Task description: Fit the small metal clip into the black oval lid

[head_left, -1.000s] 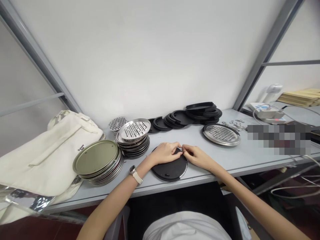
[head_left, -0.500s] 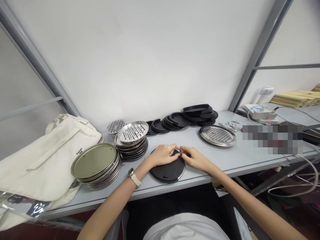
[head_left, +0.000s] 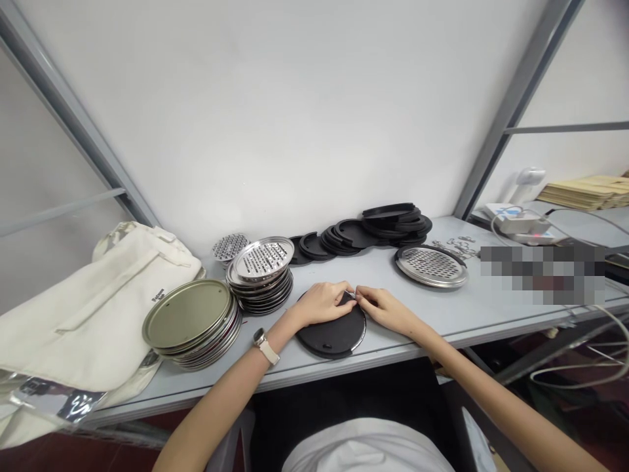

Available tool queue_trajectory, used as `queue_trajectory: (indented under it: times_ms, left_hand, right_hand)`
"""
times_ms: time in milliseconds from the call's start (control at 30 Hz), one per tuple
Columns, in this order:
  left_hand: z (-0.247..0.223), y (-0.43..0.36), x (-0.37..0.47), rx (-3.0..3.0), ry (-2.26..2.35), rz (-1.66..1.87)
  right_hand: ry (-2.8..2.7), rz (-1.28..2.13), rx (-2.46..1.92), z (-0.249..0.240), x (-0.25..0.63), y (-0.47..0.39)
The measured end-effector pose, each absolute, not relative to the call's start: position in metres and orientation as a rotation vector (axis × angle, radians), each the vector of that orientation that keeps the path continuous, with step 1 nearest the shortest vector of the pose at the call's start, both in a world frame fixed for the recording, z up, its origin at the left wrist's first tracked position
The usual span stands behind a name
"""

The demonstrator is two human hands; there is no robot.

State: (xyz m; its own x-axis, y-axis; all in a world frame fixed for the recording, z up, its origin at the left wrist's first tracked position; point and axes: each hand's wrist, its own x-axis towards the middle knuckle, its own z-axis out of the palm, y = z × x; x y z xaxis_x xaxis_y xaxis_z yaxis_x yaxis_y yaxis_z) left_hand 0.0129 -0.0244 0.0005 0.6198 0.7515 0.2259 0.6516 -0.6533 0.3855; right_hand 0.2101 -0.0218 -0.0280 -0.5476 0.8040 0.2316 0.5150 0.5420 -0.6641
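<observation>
A round black disc (head_left: 332,337) with a small hole near its front and a shiny rim on its right side lies at the table's front edge. My left hand (head_left: 325,303) rests over its upper part, thumb stretched across it and fingertips pinched at the far right rim. My right hand (head_left: 386,309) meets them there, its thumb and fingers pressed together. Whatever is between the fingertips is too small to name. A perforated metal disc in a black holder (head_left: 431,265) lies to the right, near some small metal clips (head_left: 457,246).
On the left are a cream bag (head_left: 113,288), stacked olive-topped plates (head_left: 189,313) and stacked metal grater discs (head_left: 263,259). Black round holders (head_left: 356,233) line the wall. Boxes with cables (head_left: 514,219) and wooden boards (head_left: 580,191) are at the right.
The view has shifted slightly. Both hands remain at the disc's far right rim, fingertips together, with hardly any visible movement.
</observation>
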Motion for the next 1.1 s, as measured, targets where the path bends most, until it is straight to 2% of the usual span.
queue_trajectory:
  times_ms: [1100]
  left_hand:
    - [0.0023,-0.0262,0.0139,2.529,1.224,0.571]
  right_hand:
    - [-2.261,0.705,-1.062,-0.0293,0.2098,-0.0210]
